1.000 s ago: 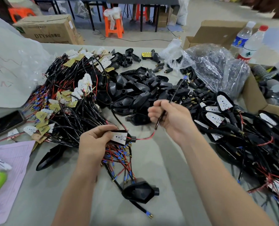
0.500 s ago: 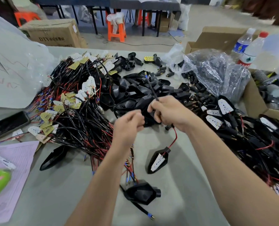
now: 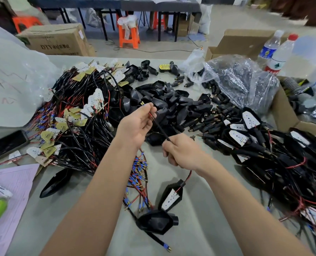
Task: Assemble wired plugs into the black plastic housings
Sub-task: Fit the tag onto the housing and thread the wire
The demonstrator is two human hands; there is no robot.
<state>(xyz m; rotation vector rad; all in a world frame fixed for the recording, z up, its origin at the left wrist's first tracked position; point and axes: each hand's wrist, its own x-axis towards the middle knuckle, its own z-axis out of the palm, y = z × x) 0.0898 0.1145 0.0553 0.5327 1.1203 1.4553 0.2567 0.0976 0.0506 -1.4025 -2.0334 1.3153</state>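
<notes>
- The grey-green table (image 3: 199,233) fills the lower view. Past its far edge at twelve o'clock there is a concrete floor with an orange stool (image 3: 128,36) and dark table legs.
- A cardboard box (image 3: 57,41) printed "DTY" stands at eleven o'clock.
- At two o'clock are two water bottles (image 3: 275,56), a crumpled clear plastic bag (image 3: 242,80) and an open carton (image 3: 284,115).
- A dark phone (image 3: 5,143) lies at nine o'clock, and lilac paper (image 3: 15,185) at eight.
- A wire tangle (image 3: 76,130) in black and red, with white and yellow boards, spreads at ten o'clock.
- A heap of empty housings (image 3: 170,104) sits at twelve o'clock.
- A pile of wired units (image 3: 264,145) lies at three o'clock.
- The black-sleeved cable (image 3: 160,126) slants above the table's middle, between the hands.
- The left hand (image 3: 137,126) pinches its upper end, where red wire and a brass tip show.
- The right hand (image 3: 181,154) is curled round its lower part.
- Below that fist a red wire (image 3: 188,175) drops to a black housing (image 3: 172,194) fitted with a white dotted board, at six o'clock. Whether it rests on the table I cannot tell.
- Just below lies a second housing (image 3: 157,221), whose black lead ends in a blue-and-brass terminal (image 3: 166,247).
</notes>
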